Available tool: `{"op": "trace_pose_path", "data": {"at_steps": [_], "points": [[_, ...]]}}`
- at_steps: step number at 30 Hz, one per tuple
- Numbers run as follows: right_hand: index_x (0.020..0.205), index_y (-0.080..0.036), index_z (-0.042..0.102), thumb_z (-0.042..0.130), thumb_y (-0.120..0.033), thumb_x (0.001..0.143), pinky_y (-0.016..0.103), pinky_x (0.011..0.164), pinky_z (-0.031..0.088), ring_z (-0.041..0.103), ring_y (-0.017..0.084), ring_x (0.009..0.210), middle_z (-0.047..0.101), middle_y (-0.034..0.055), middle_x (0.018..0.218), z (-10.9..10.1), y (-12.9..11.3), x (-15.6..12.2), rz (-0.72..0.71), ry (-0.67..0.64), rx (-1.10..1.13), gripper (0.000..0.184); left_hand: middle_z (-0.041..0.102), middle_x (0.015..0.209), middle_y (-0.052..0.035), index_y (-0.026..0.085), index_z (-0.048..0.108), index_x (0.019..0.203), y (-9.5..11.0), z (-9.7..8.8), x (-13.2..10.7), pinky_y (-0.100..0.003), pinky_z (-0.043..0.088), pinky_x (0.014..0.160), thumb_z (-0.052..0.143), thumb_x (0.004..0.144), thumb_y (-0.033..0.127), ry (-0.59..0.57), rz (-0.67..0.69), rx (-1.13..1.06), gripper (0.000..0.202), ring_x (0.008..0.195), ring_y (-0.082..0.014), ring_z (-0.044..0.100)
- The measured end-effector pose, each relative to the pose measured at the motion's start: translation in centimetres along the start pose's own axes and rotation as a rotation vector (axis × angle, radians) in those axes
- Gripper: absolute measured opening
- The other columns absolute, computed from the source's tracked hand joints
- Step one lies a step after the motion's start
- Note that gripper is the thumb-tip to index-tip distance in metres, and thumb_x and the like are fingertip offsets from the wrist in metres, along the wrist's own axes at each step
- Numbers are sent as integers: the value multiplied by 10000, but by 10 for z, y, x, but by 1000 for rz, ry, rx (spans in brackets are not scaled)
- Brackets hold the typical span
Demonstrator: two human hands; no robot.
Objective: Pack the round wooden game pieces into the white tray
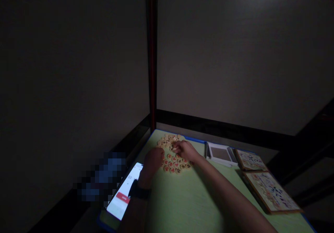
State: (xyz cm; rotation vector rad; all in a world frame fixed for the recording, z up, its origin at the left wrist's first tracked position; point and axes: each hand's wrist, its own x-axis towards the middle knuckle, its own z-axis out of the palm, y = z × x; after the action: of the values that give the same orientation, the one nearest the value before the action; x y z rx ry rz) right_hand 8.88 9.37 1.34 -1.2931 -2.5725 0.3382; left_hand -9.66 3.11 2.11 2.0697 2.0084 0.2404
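Round wooden Chinese chess pieces with red and dark characters lie on a pale green table. A loose cluster of pieces [165, 141] sits toward the far corner, and a flatter group of pieces [171, 164] lies nearer to me. My right hand [185, 150] reaches in from the right, its thumb and fingers pinched on a pale Chinese chess piece at the edge of the far cluster. At the left side of the pieces is my left hand [154, 159], fingers curled closed; whatever they hold is hidden from view. A dark band circles the left wrist.
A lit phone [124, 191] lies along the table's left edge, partly behind my left wrist. An open white box [221, 154] stands at the back right. Two framed, patterned panels [271, 191] lie at the right. Walls meet behind the table [177, 205].
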Motion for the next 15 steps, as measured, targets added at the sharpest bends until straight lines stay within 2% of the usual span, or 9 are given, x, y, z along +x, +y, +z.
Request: {"op": "trace_pose_path", "data": {"at_steps": [3, 7, 11, 15], "points": [[958, -192, 778, 649, -123, 811, 208, 712, 489, 712, 154, 785, 778, 20, 868, 4, 2, 4, -16, -27, 64, 208, 728, 970, -98, 175, 716, 904, 1, 0, 0, -288, 450, 772, 432, 941, 204, 3, 15, 16, 288, 893, -196, 658], [879, -207, 801, 655, -144, 816, 214, 789, 489, 715, 163, 833, 787, 13, 867, -1, 6, 9, -16, -7, 66, 171, 727, 965, -91, 178, 711, 904, 3, 0, -2, -290, 447, 779, 432, 939, 190, 20, 27, 6, 282, 908, -197, 655], [951, -193, 789, 544, -131, 878, 257, 893, 462, 680, 195, 975, 774, 62, 1017, -13, 14, 10, 79, 76, -24, 263, 723, 992, -100, 172, 714, 912, 4, 2, -1, -299, 448, 821, 435, 933, 161, 50, 52, 2, 280, 954, -207, 644], [965, -185, 770, 597, -162, 836, 296, 901, 453, 633, 251, 1056, 749, 117, 1061, -14, 12, 8, 128, 77, -131, 217, 720, 1047, -98, 188, 721, 1002, 9, 8, 1, -324, 439, 928, 446, 913, 124, 118, 204, -26, 296, 1040, -216, 608]]}}
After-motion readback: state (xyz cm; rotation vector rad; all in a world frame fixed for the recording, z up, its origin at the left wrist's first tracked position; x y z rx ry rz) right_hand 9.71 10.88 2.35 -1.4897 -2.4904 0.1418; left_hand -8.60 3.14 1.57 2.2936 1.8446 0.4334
